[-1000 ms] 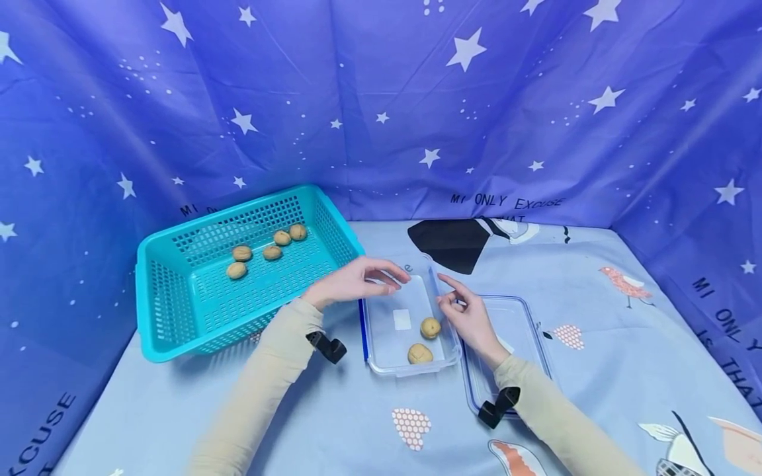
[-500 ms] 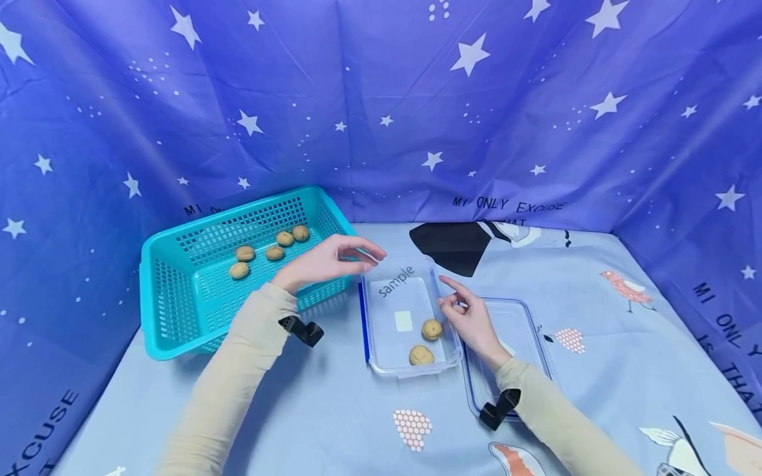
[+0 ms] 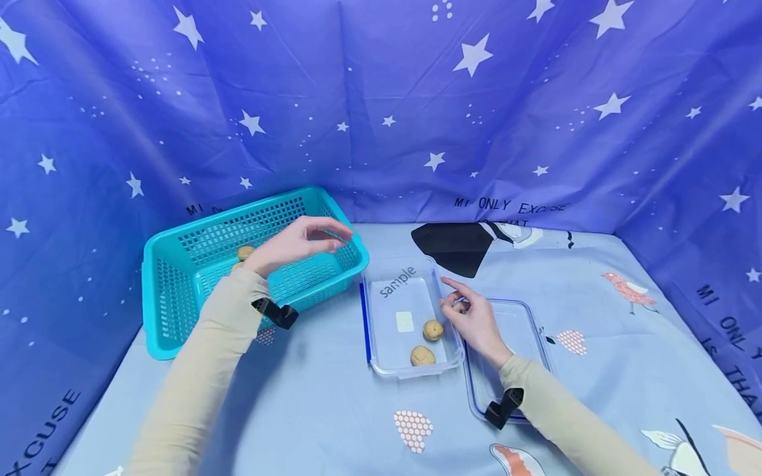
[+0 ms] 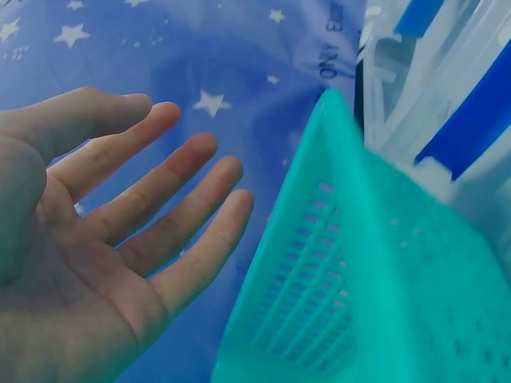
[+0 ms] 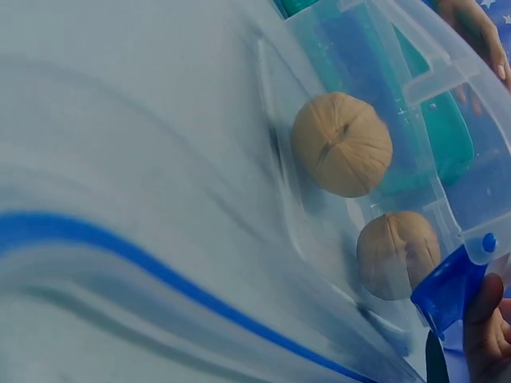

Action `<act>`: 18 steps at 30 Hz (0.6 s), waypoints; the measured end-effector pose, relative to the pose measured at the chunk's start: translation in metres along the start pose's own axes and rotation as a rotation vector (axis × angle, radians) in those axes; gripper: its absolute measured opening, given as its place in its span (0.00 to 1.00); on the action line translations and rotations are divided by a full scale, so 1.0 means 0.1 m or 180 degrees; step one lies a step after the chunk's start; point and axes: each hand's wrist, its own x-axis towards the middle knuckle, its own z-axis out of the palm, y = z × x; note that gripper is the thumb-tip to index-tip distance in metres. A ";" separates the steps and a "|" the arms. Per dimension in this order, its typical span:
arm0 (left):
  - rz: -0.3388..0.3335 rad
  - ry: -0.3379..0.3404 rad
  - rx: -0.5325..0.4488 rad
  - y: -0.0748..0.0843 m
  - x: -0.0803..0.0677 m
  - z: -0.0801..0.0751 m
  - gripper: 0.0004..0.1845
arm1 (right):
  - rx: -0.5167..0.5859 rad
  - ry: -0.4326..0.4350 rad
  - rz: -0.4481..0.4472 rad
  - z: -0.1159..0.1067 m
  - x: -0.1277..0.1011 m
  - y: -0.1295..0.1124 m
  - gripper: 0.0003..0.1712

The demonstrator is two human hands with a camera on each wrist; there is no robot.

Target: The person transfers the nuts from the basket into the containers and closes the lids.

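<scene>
On the desk (image 3: 333, 410), under a star-printed cloth, a teal basket (image 3: 178, 291) sits at the left, with a clear container (image 3: 381, 301) just right of it and the container's lid (image 3: 524, 330) beyond. The basket looks light and stiff, best taken by its rim. The walnuts are hard, round and likely to roll, so a fingertip pinch across the shell would suit: one walnut (image 3: 245, 252) shows in the basket and two walnuts (image 3: 432, 330) lie in the container. The left hand (image 3: 294, 243) hovers over the basket, fingers loosely spread and empty. The right hand (image 3: 473, 320) rests at the container's right edge, fingers relaxed, gripping nothing.
</scene>
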 end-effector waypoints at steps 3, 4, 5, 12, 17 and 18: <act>-0.0044 0.0098 -0.0004 -0.01 -0.03 -0.09 0.18 | -0.0116 0.0161 -0.0004 -0.02 0.01 0.02 0.23; -0.0060 0.0137 -0.0007 -0.01 -0.05 -0.13 0.18 | -0.0124 0.0212 -0.0003 -0.02 0.02 0.03 0.22; -0.0081 0.0180 -0.0018 -0.01 -0.07 -0.16 0.17 | -0.0132 0.0258 0.0001 -0.03 0.02 0.04 0.22; -0.0203 0.0506 -0.0089 -0.09 -0.18 -0.43 0.18 | -0.0193 0.0410 -0.0006 -0.06 0.06 0.04 0.21; -0.0257 0.0660 -0.0128 -0.20 -0.25 -0.60 0.19 | -0.0249 0.0395 0.0026 -0.03 0.10 0.04 0.21; -0.0275 0.0691 -0.0152 -0.22 -0.27 -0.64 0.19 | -0.0252 0.0389 0.0045 -0.03 0.11 0.04 0.21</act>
